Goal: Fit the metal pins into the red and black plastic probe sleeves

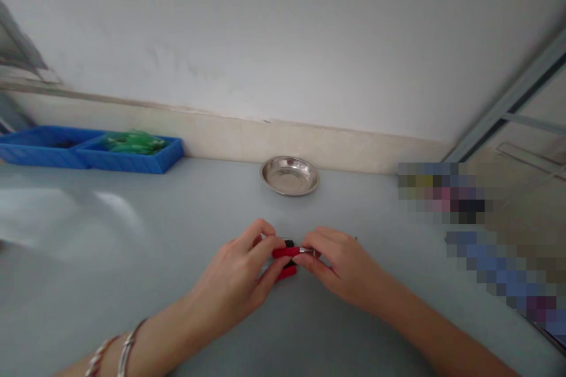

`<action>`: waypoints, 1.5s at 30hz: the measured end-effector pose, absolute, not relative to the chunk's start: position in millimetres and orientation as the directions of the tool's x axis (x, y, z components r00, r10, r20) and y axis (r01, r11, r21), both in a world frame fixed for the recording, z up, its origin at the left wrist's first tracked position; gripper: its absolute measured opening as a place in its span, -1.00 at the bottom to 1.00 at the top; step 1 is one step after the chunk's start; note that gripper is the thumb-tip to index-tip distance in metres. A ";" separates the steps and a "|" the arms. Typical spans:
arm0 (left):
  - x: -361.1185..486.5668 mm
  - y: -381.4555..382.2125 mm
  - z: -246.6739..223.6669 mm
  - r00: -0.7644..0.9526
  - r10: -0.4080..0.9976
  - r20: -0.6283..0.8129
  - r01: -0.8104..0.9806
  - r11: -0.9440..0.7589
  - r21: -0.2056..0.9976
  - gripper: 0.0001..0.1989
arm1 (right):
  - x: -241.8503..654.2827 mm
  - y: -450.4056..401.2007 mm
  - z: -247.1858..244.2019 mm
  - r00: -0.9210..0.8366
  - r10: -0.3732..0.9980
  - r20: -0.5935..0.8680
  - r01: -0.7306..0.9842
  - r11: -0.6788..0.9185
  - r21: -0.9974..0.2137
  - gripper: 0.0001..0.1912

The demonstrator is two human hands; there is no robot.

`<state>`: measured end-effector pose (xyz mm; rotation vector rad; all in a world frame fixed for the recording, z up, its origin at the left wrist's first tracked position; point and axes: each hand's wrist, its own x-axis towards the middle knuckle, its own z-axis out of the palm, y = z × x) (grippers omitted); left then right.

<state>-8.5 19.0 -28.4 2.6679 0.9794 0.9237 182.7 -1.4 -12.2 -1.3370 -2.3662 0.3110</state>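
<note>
My left hand [254, 259] pinches a slim red stick-like piece [285, 253] with a shiny metal end, held level just above the table. At the metal end, the thumb and fingers of my right hand [333, 256] are closed on the same piece; its far tip is hidden by them. A second red piece [287, 273] shows below my left thumb, with black parts [289, 243] close by. Whether these are joined to the held piece I cannot tell. Beyond both hands sits a shallow round metal dish [289, 177].
Blue plastic trays [163, 162] stand at the back left against the wall, one holding green packets [135, 142]. The grey tabletop [212, 200] meets a tiled wall strip [212, 132]. Blurred-out areas and a metal frame [481, 103] are on the right.
</note>
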 end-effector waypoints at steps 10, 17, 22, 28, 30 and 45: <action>-13.2 24.2 -23.0 0.649 0.562 0.512 0.516 -0.820 0.246 -0.85 | 175.4 -9.1 -28.6 -0.397 0.862 0.317 0.748 0.503 -0.432 -0.65; -14.0 27.8 -21.4 0.663 0.553 0.504 0.520 -0.825 0.222 -0.81 | 174.0 -6.2 -28.8 -0.265 0.885 0.382 0.702 0.449 -0.554 -0.73; -12.9 25.5 -22.9 0.661 0.571 0.487 0.525 -0.816 0.244 -0.81 | 171.8 -6.6 -32.7 -0.294 0.846 0.444 0.698 0.508 -0.506 -0.69; -12.4 20.3 -26.6 0.645 0.601 0.472 0.512 -0.798 0.318 -0.86 | 174.4 -9.6 -34.1 -0.394 0.819 0.416 0.735 0.553 -0.393 -0.73; -11.8 20.0 -27.8 0.642 0.603 0.473 0.505 -0.797 0.330 -0.88 | 176.1 -10.4 -34.1 -0.410 0.813 0.413 0.744 0.560 -0.364 -0.73; -7.9 23.4 -28.8 0.666 0.587 0.461 0.472 -0.810 0.349 -0.87 | 181.6 -10.6 -32.5 -0.441 0.802 0.403 0.773 0.567 -0.284 -0.61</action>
